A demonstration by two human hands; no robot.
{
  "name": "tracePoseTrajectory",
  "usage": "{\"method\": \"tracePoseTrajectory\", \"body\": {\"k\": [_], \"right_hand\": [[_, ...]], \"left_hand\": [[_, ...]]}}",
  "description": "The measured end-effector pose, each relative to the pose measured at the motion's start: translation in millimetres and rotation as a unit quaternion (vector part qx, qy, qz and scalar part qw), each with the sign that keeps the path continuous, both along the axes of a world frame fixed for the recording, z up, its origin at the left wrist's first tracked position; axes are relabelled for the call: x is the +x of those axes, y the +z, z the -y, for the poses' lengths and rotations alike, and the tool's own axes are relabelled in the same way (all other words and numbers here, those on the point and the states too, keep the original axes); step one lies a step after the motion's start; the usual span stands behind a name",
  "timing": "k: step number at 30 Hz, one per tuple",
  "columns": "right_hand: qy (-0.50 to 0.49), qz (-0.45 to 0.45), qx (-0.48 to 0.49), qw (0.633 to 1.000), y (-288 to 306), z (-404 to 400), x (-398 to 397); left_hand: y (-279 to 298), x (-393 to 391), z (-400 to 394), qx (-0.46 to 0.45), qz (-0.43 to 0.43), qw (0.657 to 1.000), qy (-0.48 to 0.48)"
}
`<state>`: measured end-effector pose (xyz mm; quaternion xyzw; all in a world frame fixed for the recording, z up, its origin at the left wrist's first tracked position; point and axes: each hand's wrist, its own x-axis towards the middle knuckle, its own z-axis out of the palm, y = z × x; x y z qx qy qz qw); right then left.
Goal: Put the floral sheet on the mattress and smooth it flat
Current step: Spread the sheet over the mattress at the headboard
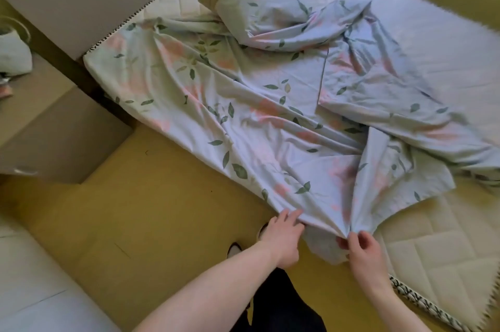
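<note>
We found the mattress (438, 258) on the yellow floor (162, 210), quilted in cream diamonds, with zigzag trim along its edge. The near right corner and the far right side lay bare.

The sheet (243, 115) was on it but far from flat: thin, soft cotton-like cloth, pale with pink blooms and green leaves, rucked into long diagonal folds. One part was doubled back on itself at the right, another bunched near the pillow (259, 7), which wore the same print and lay on the sheet's far end. The near edge hung off the mattress toward the floor.

Our left hand (284, 234) had its fingers extended onto the hem, pressing or lightly gripping; we could not tell which. Our right hand (362, 247) pinched a gathered peak of cloth between thumb and fingers.

Risks, as we judged them: a pull from this one gathered point would likely deepen the diagonal creases rather than spread them. The pillow's weight could pin the far end, so tugging might skew the sheet or drag the pillow. The doubled-back flap would stay trapped unless lifted first.
</note>
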<state>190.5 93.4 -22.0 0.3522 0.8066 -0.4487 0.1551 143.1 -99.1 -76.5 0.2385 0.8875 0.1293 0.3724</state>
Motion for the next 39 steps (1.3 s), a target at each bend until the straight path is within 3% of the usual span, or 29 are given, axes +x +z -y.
{"method": "tracePoseTrajectory", "body": {"k": [4,8,12,15,18,23,27,31,34,37,39], "right_hand": [[0.022,0.001,-0.012,1.0,25.9,1.3,2.8],[-0.022,0.02,-0.056,0.998,22.5,-6.3,7.0],[-0.034,0.101,-0.016,0.994,5.1,-20.1,28.7],[-0.093,0.198,-0.094,0.971,-15.3,-27.0,36.4],[-0.159,0.239,-0.214,0.934,-28.9,-23.7,27.9],[-0.153,0.276,-0.375,0.872,-46.6,-15.0,0.2],[-0.138,0.229,-0.454,0.85,-30.5,-5.7,-20.8],[-0.136,0.159,-0.383,0.9,-4.9,-21.8,-25.7],[-0.098,0.114,-0.379,0.913,29.0,-43.4,-16.7],[-0.043,0.097,-0.41,0.906,51.1,-53.2,-6.0],[-0.006,0.101,-0.431,0.897,65.4,-58.0,-4.5]], "left_hand": [[33.1,10.4,-8.8,0.03,-0.035,0.998,0.034],[51.5,13.1,1.9,0.047,-0.022,0.994,0.097],[70.2,18.8,12.2,0.052,-0.011,0.989,0.14],[88.1,21.6,10.4,0.058,-0.018,0.981,0.185],[100.7,23.6,4.8,0.061,-0.033,0.975,0.213],[112.7,23.4,-10.8,0.059,-0.053,0.962,0.261],[114.2,23.6,-24.7,0.042,-0.059,0.959,0.275],[117.4,24.1,-37.4,-0.003,-0.07,0.95,0.304],[120.8,35.1,-55.5,-0.066,-0.09,0.957,0.269],[113.6,57.4,-88.4,-0.044,-0.11,0.973,0.198],[104.8,68.1,-108.3,-0.008,-0.136,0.952,0.274]]}}
